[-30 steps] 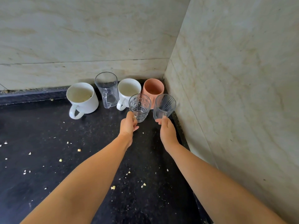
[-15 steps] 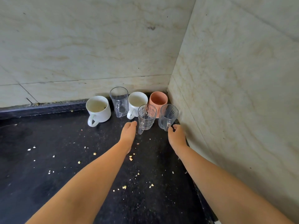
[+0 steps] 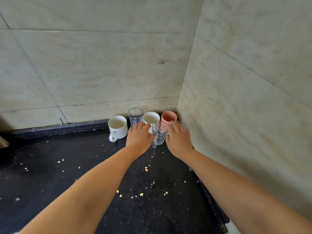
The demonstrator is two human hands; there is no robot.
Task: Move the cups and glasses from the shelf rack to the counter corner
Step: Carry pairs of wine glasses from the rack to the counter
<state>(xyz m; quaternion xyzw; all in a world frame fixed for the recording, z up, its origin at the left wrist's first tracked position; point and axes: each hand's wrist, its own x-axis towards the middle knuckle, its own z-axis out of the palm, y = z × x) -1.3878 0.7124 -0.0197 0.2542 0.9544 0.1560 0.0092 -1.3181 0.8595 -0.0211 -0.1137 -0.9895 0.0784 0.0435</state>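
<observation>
White mug (image 3: 118, 127), terracotta cup (image 3: 169, 116), speckled black counter (image 3: 67, 166).

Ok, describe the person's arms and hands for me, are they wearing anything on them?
Both forearms are bare for as far as the view shows; no sleeve reaches into view. The left hand and the right hand wear no gloves, and no watch, bracelet or ring can be seen on the wrists or the backs of the hands. No markings show on them.

Black stone counter (image 3: 50, 174) scattered with pale crumbs (image 3: 146, 169), met at the corner by cream marble wall tiles (image 3: 101, 65) with thin grout lines and faint veining.
</observation>
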